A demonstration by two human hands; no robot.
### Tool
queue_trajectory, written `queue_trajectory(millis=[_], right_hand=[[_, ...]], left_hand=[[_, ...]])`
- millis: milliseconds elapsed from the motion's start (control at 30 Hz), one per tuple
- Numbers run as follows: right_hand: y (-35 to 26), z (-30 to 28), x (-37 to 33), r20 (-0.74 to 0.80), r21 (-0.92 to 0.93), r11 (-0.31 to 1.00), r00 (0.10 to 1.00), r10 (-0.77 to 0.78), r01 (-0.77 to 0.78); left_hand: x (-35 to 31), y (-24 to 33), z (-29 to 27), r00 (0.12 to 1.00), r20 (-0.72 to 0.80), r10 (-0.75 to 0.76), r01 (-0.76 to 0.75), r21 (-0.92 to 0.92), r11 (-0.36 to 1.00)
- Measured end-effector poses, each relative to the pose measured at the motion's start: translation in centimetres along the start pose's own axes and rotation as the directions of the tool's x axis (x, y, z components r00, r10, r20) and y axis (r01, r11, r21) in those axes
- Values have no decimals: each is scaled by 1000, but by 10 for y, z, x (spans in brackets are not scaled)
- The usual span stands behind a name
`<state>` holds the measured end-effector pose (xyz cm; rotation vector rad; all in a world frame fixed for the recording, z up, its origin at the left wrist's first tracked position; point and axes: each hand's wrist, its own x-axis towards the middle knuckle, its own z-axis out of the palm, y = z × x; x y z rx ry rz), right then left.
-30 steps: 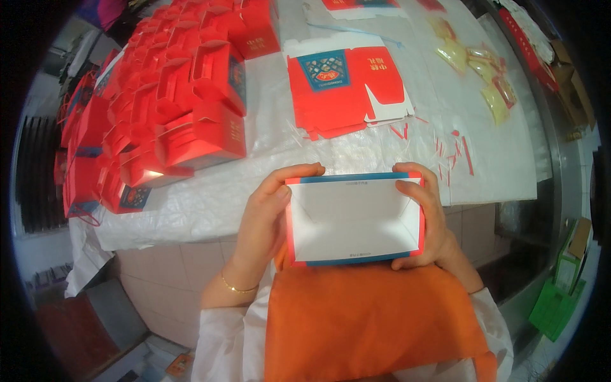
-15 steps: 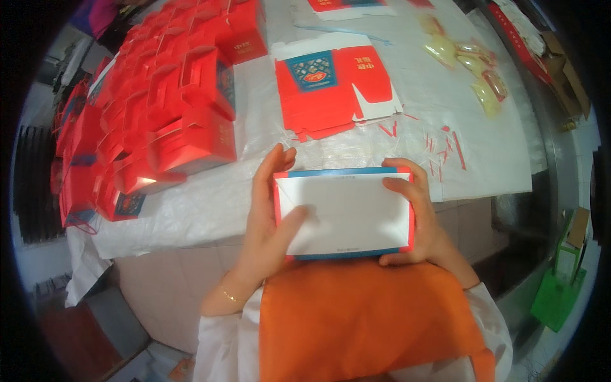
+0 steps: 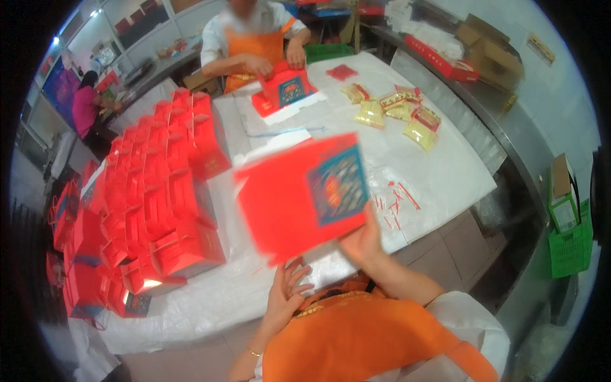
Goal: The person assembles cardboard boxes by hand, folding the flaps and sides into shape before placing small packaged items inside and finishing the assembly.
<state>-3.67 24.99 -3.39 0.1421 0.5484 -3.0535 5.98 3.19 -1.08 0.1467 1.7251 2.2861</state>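
Observation:
My right hand (image 3: 364, 240) grips the lower right corner of a red carton (image 3: 277, 204) with a blue patterned panel, raised at a tilt above the table. Motion blurs it, and I cannot tell whether it is flat or folded up. Just below its lower edge is my left hand (image 3: 287, 291), open, fingers apart and slightly curled, with nothing in them. Behind the raised carton shows the pale edge of flat card (image 3: 275, 146); the rest is hidden.
Rows of red handled boxes (image 3: 162, 197) fill the table's left side. Yellow packets (image 3: 407, 111) and red strips (image 3: 398, 200) lie right. Opposite, a co-worker's hands (image 3: 294, 56) handle another red carton (image 3: 285, 89). A green crate (image 3: 568, 245) stands far right.
The white-bottomed box held between both hands is no longer seen that way; a red carton is now raised in the right hand alone. My left hand is free. The view has tilted up, showing the co-worker.

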Motion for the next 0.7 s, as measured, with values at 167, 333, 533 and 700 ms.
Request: queue_trajectory(millis=[167, 333, 533, 700], right_hand=[[49, -20, -19, 278, -611, 764, 960, -38, 208], [48, -14, -30, 474, -680, 684, 871, 133, 265], [-39, -39, 37, 297, -952, 40, 883, 364, 304], [-208, -95, 168, 371, -907, -402, 687, -625, 124]], left_hand=[[26, -53, -9, 953, -162, 257, -302, -410, 860], [28, -41, -31, 906, -377, 191, -329, -344, 880], [31, -11, -58, 836, -418, 356, -301, 194, 934], [0, -12, -91, 951, -124, 283, -186, 502, 845]])
